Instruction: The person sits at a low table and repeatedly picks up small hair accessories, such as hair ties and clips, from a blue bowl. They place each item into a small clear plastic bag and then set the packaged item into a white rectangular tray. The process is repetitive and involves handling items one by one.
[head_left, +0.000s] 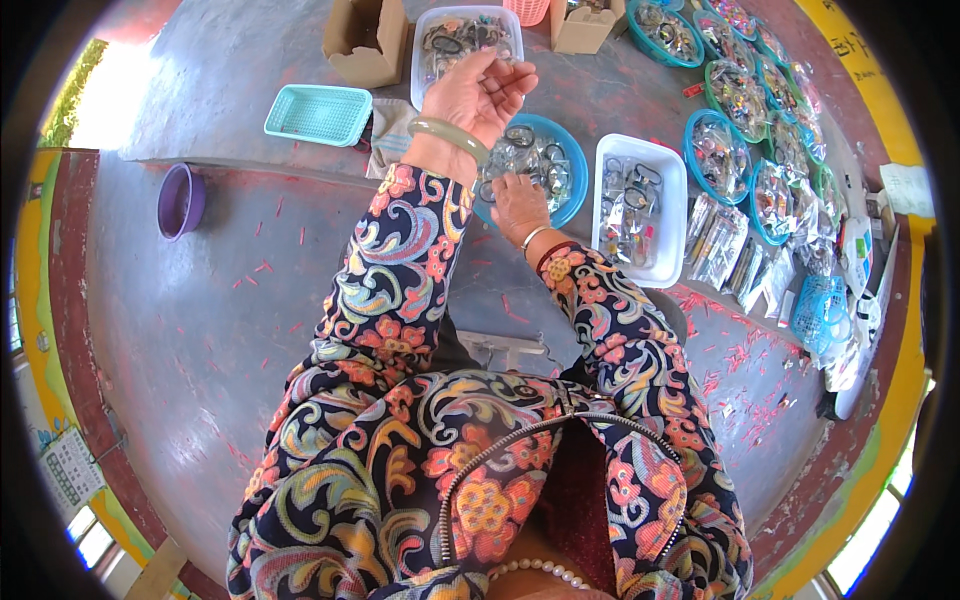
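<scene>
My left hand (480, 94), with a pale green bangle on its wrist, is raised palm up over the near side of a white tray (417, 81). Its fingers are loosely curled and apart, and nothing shows in them. Small clear plastic packets with black loops (457, 41) fill that tray. My right hand (519, 206) reaches into the near left of a round blue basket (581, 176). Its fingertips rest among similar clear packets (544, 161); whether they pinch one is hidden. Close to the right hand stands another white tray (679, 225), holding packets and black loops.
Left of the trays are an open cardboard box (366, 60), a turquoise basket (319, 116), a folded cloth (390, 135) and a purple tub (181, 202). Several filled round baskets (718, 154) and bundled plastic packets (720, 244) crowd the right. Red scraps (735, 360) litter the floor.
</scene>
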